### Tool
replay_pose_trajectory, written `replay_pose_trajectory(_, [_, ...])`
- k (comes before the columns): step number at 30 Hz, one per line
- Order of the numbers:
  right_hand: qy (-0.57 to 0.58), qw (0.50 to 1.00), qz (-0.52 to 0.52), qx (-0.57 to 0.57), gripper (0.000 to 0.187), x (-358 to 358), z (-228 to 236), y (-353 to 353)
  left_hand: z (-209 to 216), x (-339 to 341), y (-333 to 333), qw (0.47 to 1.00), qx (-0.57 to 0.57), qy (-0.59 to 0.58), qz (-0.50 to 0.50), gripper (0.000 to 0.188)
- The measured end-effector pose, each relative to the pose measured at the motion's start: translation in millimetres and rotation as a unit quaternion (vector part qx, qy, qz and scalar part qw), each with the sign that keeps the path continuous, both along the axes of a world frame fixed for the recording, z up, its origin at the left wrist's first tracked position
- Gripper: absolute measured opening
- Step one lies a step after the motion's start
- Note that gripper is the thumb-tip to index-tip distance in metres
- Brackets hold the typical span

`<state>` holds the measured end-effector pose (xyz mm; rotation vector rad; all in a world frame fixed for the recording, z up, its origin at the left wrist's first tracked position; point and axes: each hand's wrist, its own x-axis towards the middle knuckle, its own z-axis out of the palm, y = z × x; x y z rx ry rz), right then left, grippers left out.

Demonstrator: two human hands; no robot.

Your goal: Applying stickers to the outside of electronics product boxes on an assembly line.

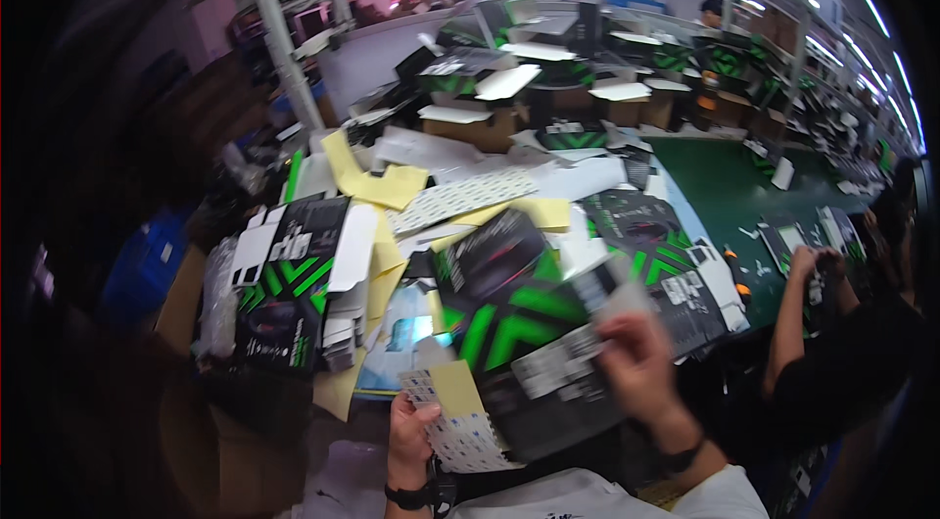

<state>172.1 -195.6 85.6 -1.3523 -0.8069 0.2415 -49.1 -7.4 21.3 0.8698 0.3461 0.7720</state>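
Note:
My left hand (411, 426) is closed on the edge of a sticker sheet (468, 436), white with small blue marks and a bare yellow backing part. Beside it lies a flattened black and green printed carton (524, 323), tilted toward me, with a white label panel near its lower end. Over the carton's right side is my right hand (636, 362), blurred by motion. Its fingers are curled in a pinch, and what they hold, if anything, cannot be made out. A pale smeared patch shows just above the fingertips.
Flattened cartons are stacked at left (284, 289) and right (646, 245). Yellow backing paper (392, 186) and another sticker sheet (465, 198) litter the table. Opened boxes (470, 78) stand behind. A co-worker's hands (808, 264) work at the green bench (715, 186). A blue bin (147, 264) sits left.

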Motion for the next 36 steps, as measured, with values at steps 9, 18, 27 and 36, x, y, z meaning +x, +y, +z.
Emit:
replay_pose_trajectory(9, [-0.137,0.911,-0.267,-0.283,0.042,189,-29,-114,21,26,-3,0.996,0.022,0.044,-0.073,0.023])
replay_pose_trajectory(18, [0.117,0.944,0.265,-0.159,0.044,-16,-47,18,33,85,-23,0.978,0.158,0.131,-0.027,0.023])
replay_pose_trajectory(27, [0.174,0.964,0.171,-0.104,0.015,-32,-103,-4,2,-8,1,0.956,0.165,0.183,0.162,0.021])
replay_pose_trajectory(36, [0.166,0.964,0.163,-0.131,0.015,-44,-128,-19,-10,-17,17,0.952,0.105,0.172,0.229,0.017])
